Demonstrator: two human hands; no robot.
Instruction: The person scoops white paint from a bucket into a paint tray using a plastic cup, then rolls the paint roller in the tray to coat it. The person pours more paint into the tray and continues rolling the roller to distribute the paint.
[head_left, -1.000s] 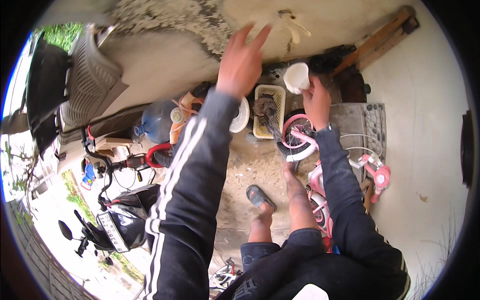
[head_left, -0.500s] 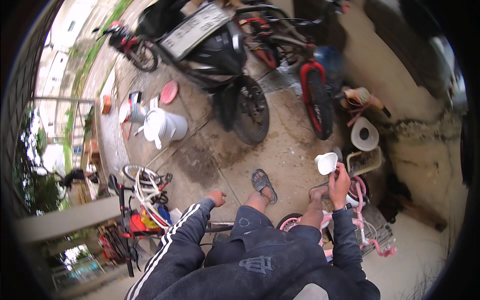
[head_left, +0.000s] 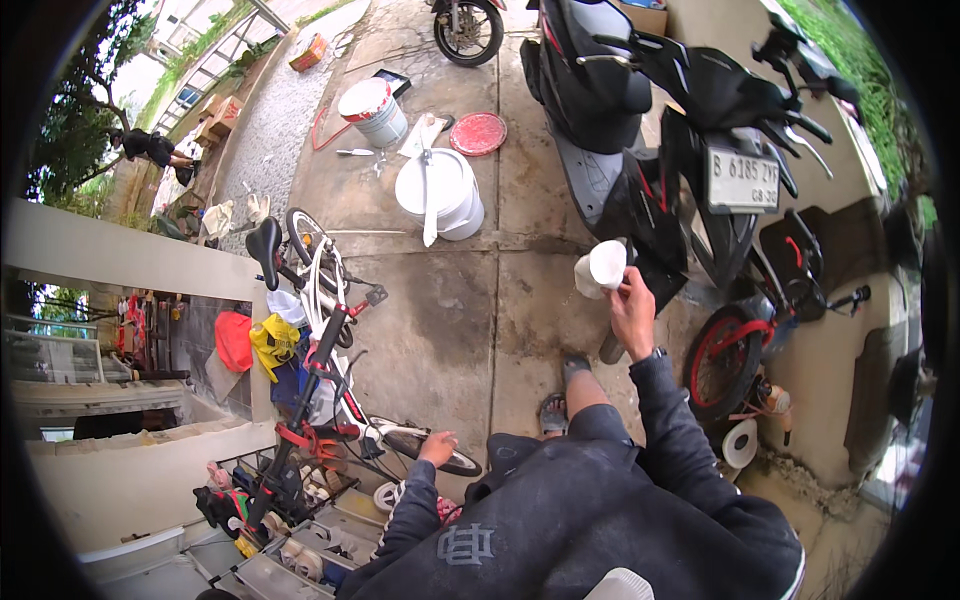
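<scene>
My right hand (head_left: 632,318) is closed on a white cup (head_left: 606,264), held out in front of me to the right, with its pale mouth facing up. My left hand (head_left: 437,449) hangs low at the left with nothing in it, its fingers loosely apart, near the wheel of a white bicycle (head_left: 330,290). Ahead on the concrete stands a white bucket (head_left: 462,215) with a long white strip-like tool (head_left: 430,200) lying across its top. Behind it sit a second bucket (head_left: 375,122) with red markings and a round red lid (head_left: 478,133).
A black scooter (head_left: 610,120) stands ahead to the right, with a red-rimmed bike wheel (head_left: 730,362) nearer me. Shelves with shoes (head_left: 310,560) are at lower left. Bags (head_left: 272,345) lie by the low wall. A person in dark clothes (head_left: 155,148) is far left.
My view and body have turned left, so the buckets now lie straight ahead and the scooter at the right. The cup remains in my right hand, now out beside the scooter.
</scene>
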